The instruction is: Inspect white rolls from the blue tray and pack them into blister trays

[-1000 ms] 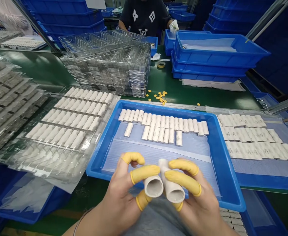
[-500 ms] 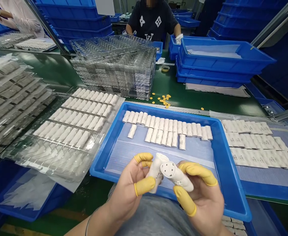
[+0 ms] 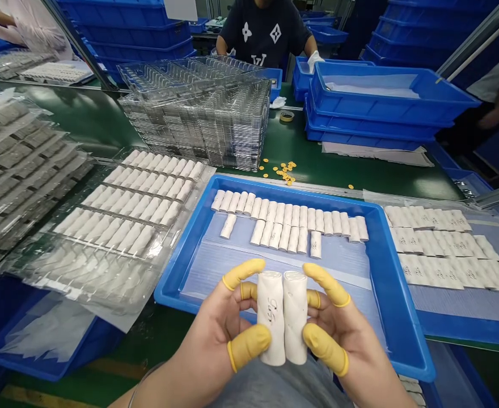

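My left hand, with yellow finger cots on its fingertips, grips a white cylinder with dark script between thumb and fingers. In my right hand, also wearing yellow cots, is a second white cylinder whose facing side looks mostly plain. Both stand upright side by side, nearly touching, above the near part of a blue tray. Inside that tray, rows of similar white cylinders lie on a pale blue sheet.
Left of the tray, a clear plastic blister tray holds rows of white cylinders. Empty blister trays are stacked behind. More cylinders lie at right. Loose yellow finger cots and a tape roll sit before blue bins. A co-worker faces me.
My hands have turned the two cylinders from showing their ends to standing upright, side by side. Another person has appeared at the far right edge.
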`<act>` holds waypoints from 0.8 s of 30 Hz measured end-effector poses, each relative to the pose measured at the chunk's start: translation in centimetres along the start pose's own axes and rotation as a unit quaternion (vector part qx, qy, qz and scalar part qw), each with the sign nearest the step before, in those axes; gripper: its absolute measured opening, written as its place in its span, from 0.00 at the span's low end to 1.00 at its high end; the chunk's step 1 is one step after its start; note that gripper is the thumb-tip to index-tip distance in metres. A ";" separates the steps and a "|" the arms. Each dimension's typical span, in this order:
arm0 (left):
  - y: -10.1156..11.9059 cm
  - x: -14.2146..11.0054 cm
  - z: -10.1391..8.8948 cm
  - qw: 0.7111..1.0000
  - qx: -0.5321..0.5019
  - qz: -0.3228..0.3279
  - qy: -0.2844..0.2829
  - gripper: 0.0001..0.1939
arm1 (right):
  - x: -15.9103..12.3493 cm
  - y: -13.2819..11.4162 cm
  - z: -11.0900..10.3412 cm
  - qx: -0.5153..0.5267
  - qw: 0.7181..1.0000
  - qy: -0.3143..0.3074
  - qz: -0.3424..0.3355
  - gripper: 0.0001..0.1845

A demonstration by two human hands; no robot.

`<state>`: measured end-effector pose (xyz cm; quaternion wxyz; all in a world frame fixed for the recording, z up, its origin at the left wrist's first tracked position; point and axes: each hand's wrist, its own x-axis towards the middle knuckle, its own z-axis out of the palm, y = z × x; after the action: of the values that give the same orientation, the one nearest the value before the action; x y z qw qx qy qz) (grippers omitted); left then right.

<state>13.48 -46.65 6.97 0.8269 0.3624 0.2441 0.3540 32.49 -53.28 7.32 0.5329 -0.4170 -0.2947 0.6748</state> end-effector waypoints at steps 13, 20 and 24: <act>-0.4 0.4 0.0 0.998 -0.032 -0.033 -0.044 0.30 | -0.1 -0.3 -0.4 0.033 0.998 -0.033 0.041 0.35; 0.0 0.3 -0.2 1.000 0.012 -0.014 -0.017 0.27 | 0.0 -0.6 -0.4 0.040 0.998 -0.044 0.005 0.30; 0.2 0.1 0.0 0.999 0.020 -0.002 -0.033 0.25 | -0.3 -0.7 -0.5 0.041 0.998 -0.050 0.016 0.27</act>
<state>13.42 -46.44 7.10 0.8278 0.3897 0.2246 0.3352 33.28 -53.39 7.71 0.5235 -0.3651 -0.2864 0.7146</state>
